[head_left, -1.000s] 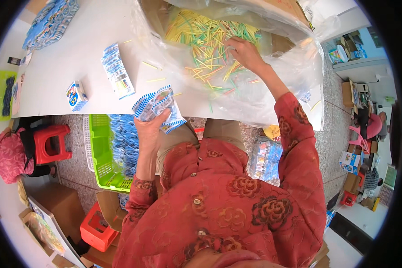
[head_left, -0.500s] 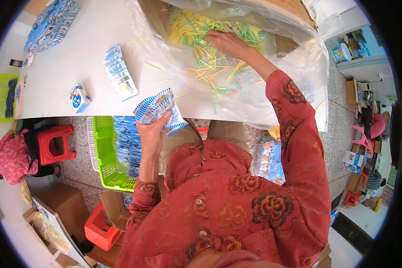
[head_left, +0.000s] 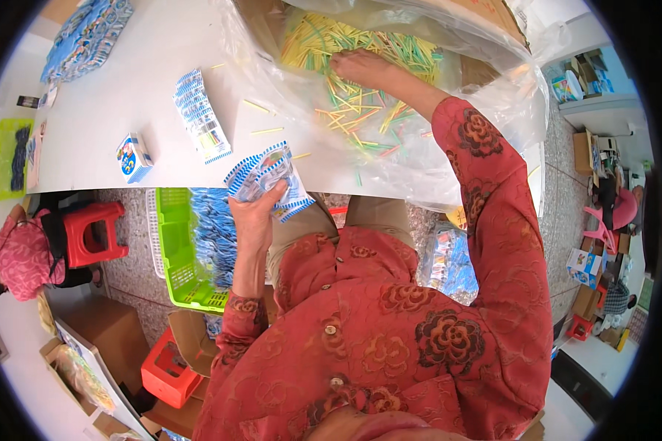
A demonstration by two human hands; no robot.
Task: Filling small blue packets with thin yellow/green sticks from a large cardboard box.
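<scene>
My left hand (head_left: 254, 213) is closed on a blue-and-white striped plastic packet (head_left: 290, 200) with a clear window, at the table's near edge. My right hand (head_left: 360, 67) reaches into a heap of thin yellow, green and pink sticks (head_left: 412, 59), its fingers bent together on some of them. Clear plastic sheeting (head_left: 449, 158) lies under and around the heap, lining a cardboard box (head_left: 478, 11). On the table beside my left hand lie a strip of joined blue-and-white packets (head_left: 201, 117) and a small blue-and-white box (head_left: 134, 158).
Loose sticks (head_left: 266, 131) lie on the white table (head_left: 154, 81). More packets (head_left: 88, 37) are stacked far left, near a green tray (head_left: 7, 162). Below the edge stands a green basket (head_left: 176, 250) of packets. A person (head_left: 29, 253) sits at left beside a red stool (head_left: 95, 234).
My right hand has shifted slightly left over the heap, its fingers lower among the sticks. My left hand still holds the packet, almost unmoved. The whole view has drifted slightly.
</scene>
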